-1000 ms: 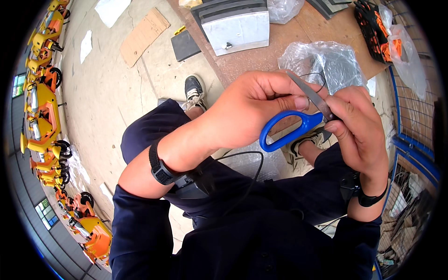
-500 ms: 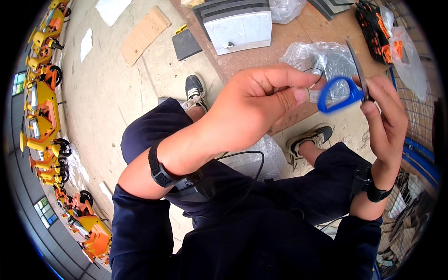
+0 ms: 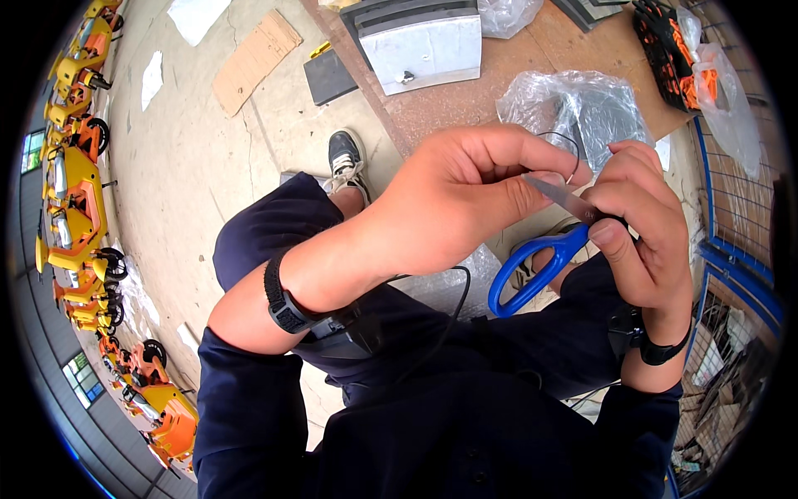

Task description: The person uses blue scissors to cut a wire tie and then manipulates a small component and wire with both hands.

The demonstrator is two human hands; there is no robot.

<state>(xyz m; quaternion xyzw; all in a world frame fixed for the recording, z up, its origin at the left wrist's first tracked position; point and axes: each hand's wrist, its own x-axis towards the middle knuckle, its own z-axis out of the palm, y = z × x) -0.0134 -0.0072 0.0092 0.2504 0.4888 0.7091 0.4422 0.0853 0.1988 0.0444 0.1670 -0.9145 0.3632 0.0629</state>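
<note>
— What are the two hands doing?

— They meet in front of the chest, above the lap. The right hand is closed around a pair of blue-handled scissors: fingers wrapped over the upper handle loop, thumb lying along it. The lower loop hangs free below the hand, and the grey blades point up and to the left, toward the other hand.

— And the left one?

— The left hand is curled, with thumb and fingertips pressed together at the tip of the blades. A thin black wire loops up just behind those fingertips. Whether the fingers pinch the wire itself or the blade tip, I cannot tell; the thumb hides the contact.

— Are the blades apart?

— They read as one narrow strip, so they look closed, but the tip is hidden by the left thumb.

— What lies around?

— Beyond the hands, on the brown table, a crumpled clear plastic bag sits just behind the knuckles. Farther off, a grey metal box rests near the far edge of the table, and to the far right there is an orange-and-black part in plastic. A black shoe stands on the concrete floor on the left, and a row of yellow and orange machines lines the far left.
</note>
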